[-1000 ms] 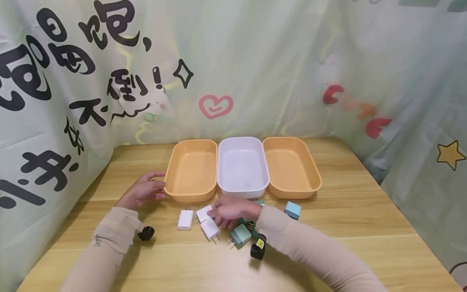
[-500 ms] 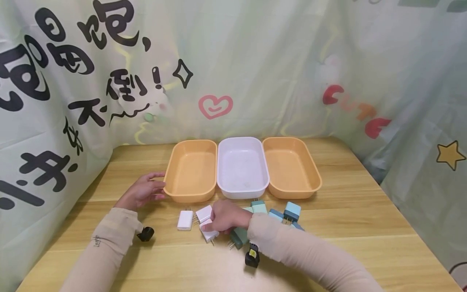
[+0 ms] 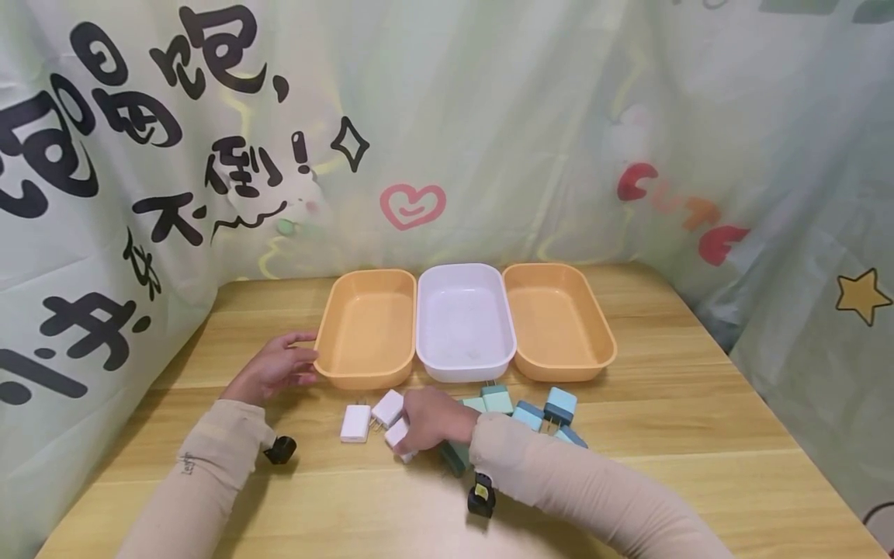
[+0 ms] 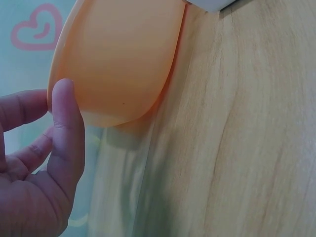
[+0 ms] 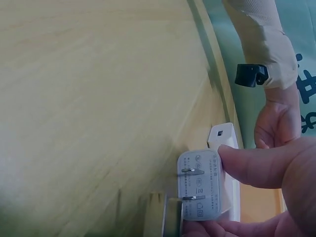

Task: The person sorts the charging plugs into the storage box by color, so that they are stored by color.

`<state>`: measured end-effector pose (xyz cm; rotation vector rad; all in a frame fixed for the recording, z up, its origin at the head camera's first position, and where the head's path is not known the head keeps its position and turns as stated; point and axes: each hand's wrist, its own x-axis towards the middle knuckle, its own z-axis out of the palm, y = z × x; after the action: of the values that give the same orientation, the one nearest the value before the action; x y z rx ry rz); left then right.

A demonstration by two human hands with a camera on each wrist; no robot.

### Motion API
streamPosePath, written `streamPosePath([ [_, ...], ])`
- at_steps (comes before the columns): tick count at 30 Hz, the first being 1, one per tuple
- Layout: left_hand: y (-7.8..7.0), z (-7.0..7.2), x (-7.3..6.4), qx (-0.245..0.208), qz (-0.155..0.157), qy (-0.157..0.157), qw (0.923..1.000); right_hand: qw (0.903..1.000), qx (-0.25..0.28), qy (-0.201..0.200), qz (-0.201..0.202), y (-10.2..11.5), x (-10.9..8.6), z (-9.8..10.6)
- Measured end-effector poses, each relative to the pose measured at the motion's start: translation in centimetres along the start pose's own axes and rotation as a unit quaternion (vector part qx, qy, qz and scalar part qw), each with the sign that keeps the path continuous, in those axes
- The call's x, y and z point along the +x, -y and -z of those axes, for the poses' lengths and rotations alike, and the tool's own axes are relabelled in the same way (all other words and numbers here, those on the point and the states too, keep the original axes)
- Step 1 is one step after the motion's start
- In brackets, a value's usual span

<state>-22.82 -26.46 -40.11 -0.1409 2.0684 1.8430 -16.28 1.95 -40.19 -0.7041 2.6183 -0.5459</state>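
Thumb and fingers of my right hand (image 3: 434,419) pinch a white plug-in charger (image 3: 397,435) low over the table. In the right wrist view, this charger (image 5: 200,186) shows its two metal prongs and printed face to the camera. Two more white chargers lie to its left, a close one (image 3: 388,407) and one farther off (image 3: 356,423). My left hand (image 3: 279,363) is at the left side of the left orange tray (image 3: 370,322). In the left wrist view, the left hand's (image 4: 44,173) thumb and index finger touch the tray wall (image 4: 123,64) near its rim, fingers loosely extended.
A white tray (image 3: 464,310) and another orange tray (image 3: 559,326) continue the row to the right. Several green chargers (image 3: 497,398), partly hidden by my right arm, lie beside several blue ones (image 3: 561,404). A printed curtain (image 3: 489,140) hangs behind the wooden table (image 3: 684,435).
My right hand has come over the nearer white charger and taken hold of it, uncovering more green and blue chargers. My left hand stays at the orange tray.
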Motion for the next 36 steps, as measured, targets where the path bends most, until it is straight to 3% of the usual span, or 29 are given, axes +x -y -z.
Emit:
streamPosePath([
  [6,0.3,0.0,0.0,-0.002,-0.004,0.0,1.0,0.9999,0.005,0.014,-0.003,-0.2,0.0,0.1],
  [14,1.0,0.0,-0.4,0.008,0.003,0.001,1.0,0.9976,0.053,0.043,-0.01,-0.5,-0.2,-0.4],
  [21,0.4,0.1,0.2,0.008,-0.004,0.004,1.0,0.9803,0.176,0.076,-0.047,-0.8,0.0,1.1],
  [27,0.3,0.2,0.3,0.01,0.0,0.003,1.0,0.9668,0.235,0.087,-0.05,-0.8,0.1,1.9],
  [36,0.4,0.1,0.2,0.01,-0.001,-0.002,0.9999,0.9672,0.234,0.093,-0.03,-0.6,0.7,2.9],
])
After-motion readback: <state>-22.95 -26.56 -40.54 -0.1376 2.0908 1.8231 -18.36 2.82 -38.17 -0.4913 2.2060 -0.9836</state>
